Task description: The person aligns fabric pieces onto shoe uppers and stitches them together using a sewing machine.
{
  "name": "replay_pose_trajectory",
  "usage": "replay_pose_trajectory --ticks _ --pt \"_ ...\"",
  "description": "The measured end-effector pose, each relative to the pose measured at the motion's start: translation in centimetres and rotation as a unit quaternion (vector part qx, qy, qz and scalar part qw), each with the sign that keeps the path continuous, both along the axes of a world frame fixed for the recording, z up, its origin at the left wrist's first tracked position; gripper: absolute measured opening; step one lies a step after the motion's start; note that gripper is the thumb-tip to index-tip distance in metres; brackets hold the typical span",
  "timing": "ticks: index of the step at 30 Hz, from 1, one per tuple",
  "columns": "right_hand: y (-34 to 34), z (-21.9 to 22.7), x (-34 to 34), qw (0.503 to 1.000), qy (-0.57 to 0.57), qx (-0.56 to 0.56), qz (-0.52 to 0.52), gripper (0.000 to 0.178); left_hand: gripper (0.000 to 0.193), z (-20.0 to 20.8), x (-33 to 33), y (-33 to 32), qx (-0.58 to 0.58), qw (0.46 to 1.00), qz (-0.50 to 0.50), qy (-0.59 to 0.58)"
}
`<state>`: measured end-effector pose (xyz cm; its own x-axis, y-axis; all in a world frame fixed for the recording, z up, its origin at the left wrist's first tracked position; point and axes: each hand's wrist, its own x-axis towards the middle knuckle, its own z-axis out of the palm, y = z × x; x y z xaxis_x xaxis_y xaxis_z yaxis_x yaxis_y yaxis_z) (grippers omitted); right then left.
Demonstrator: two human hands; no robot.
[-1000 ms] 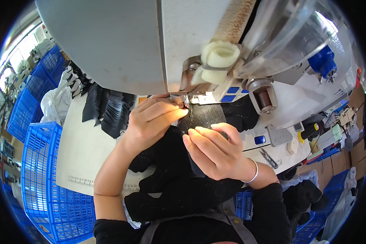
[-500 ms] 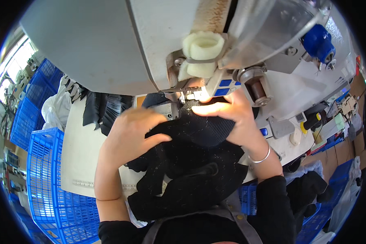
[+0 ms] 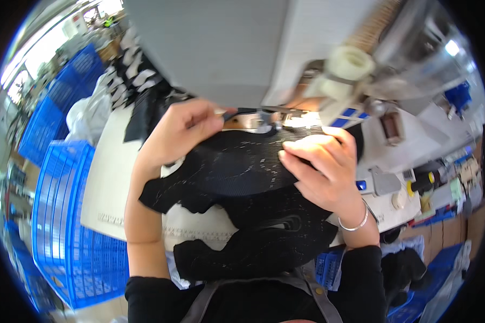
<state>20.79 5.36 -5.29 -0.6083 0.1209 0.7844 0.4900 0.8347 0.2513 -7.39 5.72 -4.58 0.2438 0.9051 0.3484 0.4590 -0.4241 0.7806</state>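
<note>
At left we see one large near blue crate [image 3: 62, 210]. Next, the left hand's [image 3: 180, 132] thumb and forefinger nearly meet at one slim dark thing [image 3: 231, 114], too blurred for us to tell whether they clamp it. Black fabric [image 3: 226, 167] lies mid-picture before one sewing machine [image 3: 215, 48], cut off above; we cannot count its layers. The right hand's [image 3: 328, 175] bent fingers, slightly apart, touch the fabric.
</note>
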Motion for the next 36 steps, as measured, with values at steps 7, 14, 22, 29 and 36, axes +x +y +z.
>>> replay_pose_trajectory --ticks 7,14,22,29,36 --pt "-0.5 -0.4 -0.8 0.998 0.046 0.022 -0.036 0.045 0.022 -1.3 -4.5 -0.9 0.052 0.988 0.114 0.094" --pt "-0.4 0.0 -0.1 0.997 0.042 -0.048 -0.044 0.047 0.031 -0.7 0.2 0.9 0.062 0.998 -0.014 0.019" --pt "2.3 1.2 5.1 0.913 0.185 -0.358 0.070 0.015 0.033 1.2 2.6 0.2 -0.128 0.986 -0.102 -0.039" --pt "4.1 -0.1 3.3 0.686 0.322 -0.617 0.212 0.035 0.030 0.6 3.3 -0.6 -0.114 0.990 -0.070 -0.040" --pt "3.6 0.6 3.2 0.659 0.346 -0.630 0.222 0.038 0.029 0.3 4.6 -1.6 -0.108 0.991 -0.010 -0.085"
